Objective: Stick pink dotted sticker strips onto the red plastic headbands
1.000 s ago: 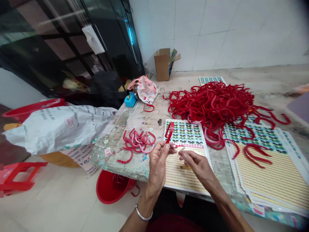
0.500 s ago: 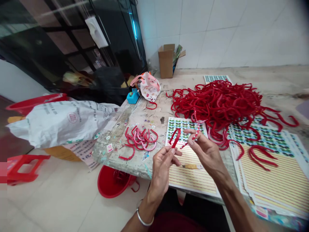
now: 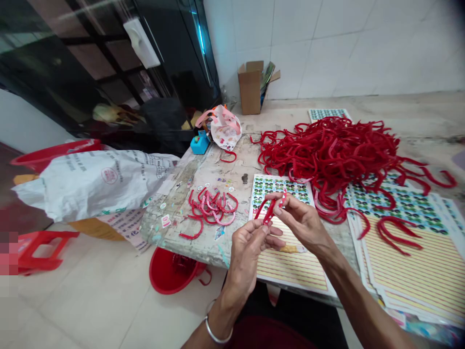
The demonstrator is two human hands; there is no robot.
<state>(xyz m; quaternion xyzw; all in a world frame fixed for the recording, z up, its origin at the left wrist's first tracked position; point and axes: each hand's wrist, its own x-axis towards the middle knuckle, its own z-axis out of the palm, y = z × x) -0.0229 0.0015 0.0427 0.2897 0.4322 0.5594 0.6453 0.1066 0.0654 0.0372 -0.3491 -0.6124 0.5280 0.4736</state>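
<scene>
My left hand is closed, pinching a red U-shaped band between thumb and fingers. My right hand pinches a thin red-and-white patterned strip against that band; its lower part is partly hidden by fingers. Both hands are over a printed sheet, with blue-green pictures at the top and yellow striped rows below. Under my fingers on the sheet lies a small yellowish object, partly covered. Left of my hands is a small heap of red and pink bands.
A large tangled pile of red bands covers the table's back right. More printed sheets lie at right. Behind stand a cardboard box, a pink-white bag and a blue tape dispenser. A red bucket is below the left edge.
My right hand has moved left and slightly down, bringing the patterned strip from apart to up against the red band. My left hand still grips the band. The view has shifted slightly.
</scene>
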